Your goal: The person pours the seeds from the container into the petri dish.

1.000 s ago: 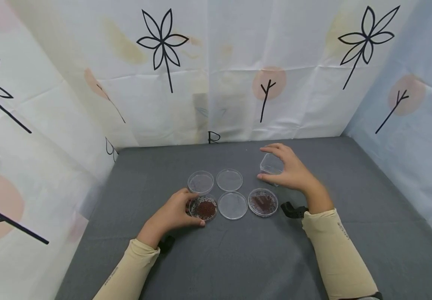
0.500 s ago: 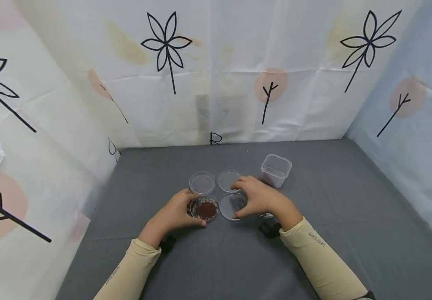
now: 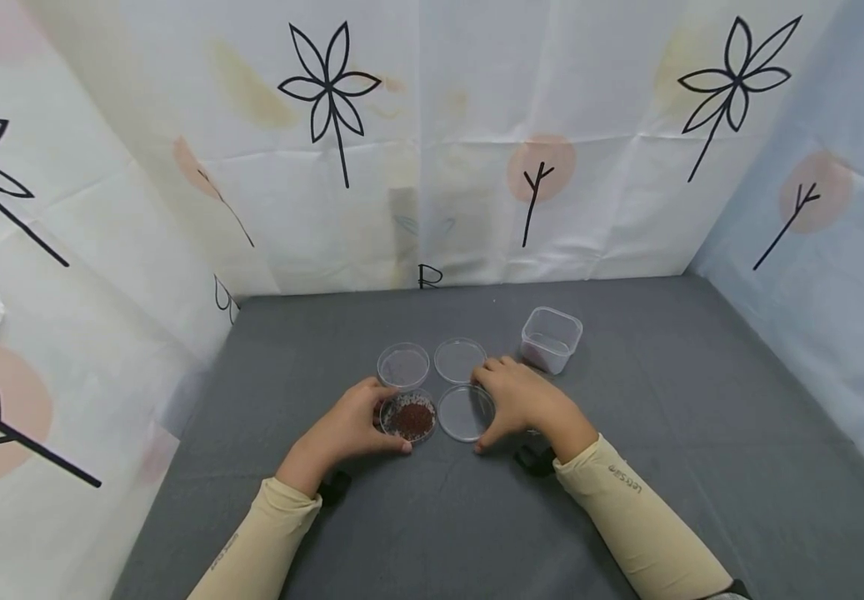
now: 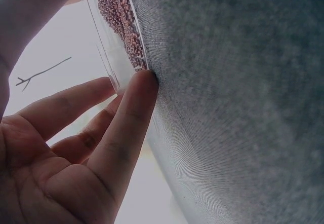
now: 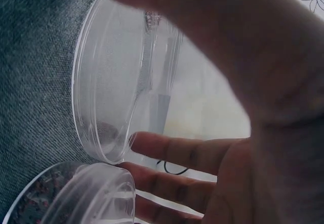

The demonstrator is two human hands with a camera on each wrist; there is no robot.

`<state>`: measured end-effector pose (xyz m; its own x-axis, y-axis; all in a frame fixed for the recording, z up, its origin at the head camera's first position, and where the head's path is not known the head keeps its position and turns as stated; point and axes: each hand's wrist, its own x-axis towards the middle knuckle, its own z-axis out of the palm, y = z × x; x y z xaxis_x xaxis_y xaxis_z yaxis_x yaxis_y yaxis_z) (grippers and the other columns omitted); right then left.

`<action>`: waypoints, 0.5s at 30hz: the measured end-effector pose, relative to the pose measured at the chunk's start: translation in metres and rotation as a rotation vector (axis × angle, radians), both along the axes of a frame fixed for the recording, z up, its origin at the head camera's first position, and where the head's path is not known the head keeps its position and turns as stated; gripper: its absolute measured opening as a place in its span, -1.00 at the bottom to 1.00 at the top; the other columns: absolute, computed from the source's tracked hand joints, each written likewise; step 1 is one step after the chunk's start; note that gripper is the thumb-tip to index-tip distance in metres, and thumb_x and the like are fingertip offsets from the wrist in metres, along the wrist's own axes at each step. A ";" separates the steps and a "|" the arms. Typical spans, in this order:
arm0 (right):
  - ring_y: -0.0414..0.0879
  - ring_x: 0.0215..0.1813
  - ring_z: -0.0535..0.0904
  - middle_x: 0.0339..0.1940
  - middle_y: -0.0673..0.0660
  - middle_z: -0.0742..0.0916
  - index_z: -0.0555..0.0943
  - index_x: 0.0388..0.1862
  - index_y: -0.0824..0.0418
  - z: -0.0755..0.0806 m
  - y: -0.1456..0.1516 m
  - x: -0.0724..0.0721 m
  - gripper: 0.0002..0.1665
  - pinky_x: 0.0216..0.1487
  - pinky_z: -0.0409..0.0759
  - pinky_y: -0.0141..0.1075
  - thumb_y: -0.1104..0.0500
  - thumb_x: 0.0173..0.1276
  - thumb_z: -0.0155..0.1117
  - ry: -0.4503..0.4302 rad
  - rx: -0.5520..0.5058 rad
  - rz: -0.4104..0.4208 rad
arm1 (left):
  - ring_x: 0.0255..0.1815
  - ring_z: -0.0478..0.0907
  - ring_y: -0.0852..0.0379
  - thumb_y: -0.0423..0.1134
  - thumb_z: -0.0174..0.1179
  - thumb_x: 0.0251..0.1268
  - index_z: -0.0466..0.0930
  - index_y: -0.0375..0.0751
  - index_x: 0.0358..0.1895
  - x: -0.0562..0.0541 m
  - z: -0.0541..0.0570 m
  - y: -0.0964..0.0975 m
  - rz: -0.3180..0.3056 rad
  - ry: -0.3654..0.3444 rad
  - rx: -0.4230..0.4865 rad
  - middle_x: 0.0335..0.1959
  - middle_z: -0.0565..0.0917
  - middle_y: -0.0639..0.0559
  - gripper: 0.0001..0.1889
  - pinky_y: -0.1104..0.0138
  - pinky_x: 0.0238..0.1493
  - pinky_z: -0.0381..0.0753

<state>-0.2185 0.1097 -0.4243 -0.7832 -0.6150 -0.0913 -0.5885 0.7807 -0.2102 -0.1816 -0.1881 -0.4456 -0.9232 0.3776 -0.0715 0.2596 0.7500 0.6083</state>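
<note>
My left hand (image 3: 352,421) holds a clear petri dish (image 3: 408,417) of reddish-brown granules mixed with white bits, thumb at its near side, fingers at its far side. In the left wrist view, fingertips (image 4: 144,79) meet the edge of this dish, with the granules (image 4: 121,24) heaped inside. My right hand (image 3: 527,406) spans the right side of an empty clear petri dish (image 3: 465,412) standing beside the first. Fingertips (image 5: 139,140) are at that dish's rim in the right wrist view. Another petri dish (image 5: 35,198) with reddish bits shows there; my right hand mostly hides it from the head view.
Two more clear petri dishes, a left one (image 3: 403,366) and a right one (image 3: 460,361), lie just behind. A clear square plastic tub (image 3: 551,340) stands at the back right. Grey cloth (image 3: 432,525) covers the table, with a patterned white curtain (image 3: 476,167) behind.
My right hand has left the plastic tub and moved left and nearer, over to the empty petri dish, then shifted slightly along it. The left hand stays on its dish.
</note>
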 end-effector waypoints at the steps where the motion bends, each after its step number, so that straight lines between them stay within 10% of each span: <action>1: 0.08 0.10 0.56 0.09 0.15 0.67 0.63 0.19 0.19 0.000 0.000 0.000 0.04 0.23 0.57 0.04 -0.34 -0.17 0.80 -0.002 0.002 -0.002 | -0.06 0.61 0.08 -0.01 0.73 -0.03 0.50 -0.36 0.49 0.000 0.000 0.000 0.000 -0.002 0.002 0.27 0.59 -0.21 -0.01 0.12 -0.01 0.68; 15: 0.05 0.11 0.57 0.09 0.15 0.68 0.60 0.26 0.27 -0.001 0.008 -0.007 -0.01 0.18 0.58 -0.01 -0.27 0.00 0.75 -0.103 -0.117 -0.040 | -0.07 0.59 0.11 0.00 0.74 -0.05 0.51 -0.33 0.49 -0.002 -0.003 0.000 0.000 -0.002 0.005 0.23 0.60 -0.17 0.00 0.15 0.00 0.67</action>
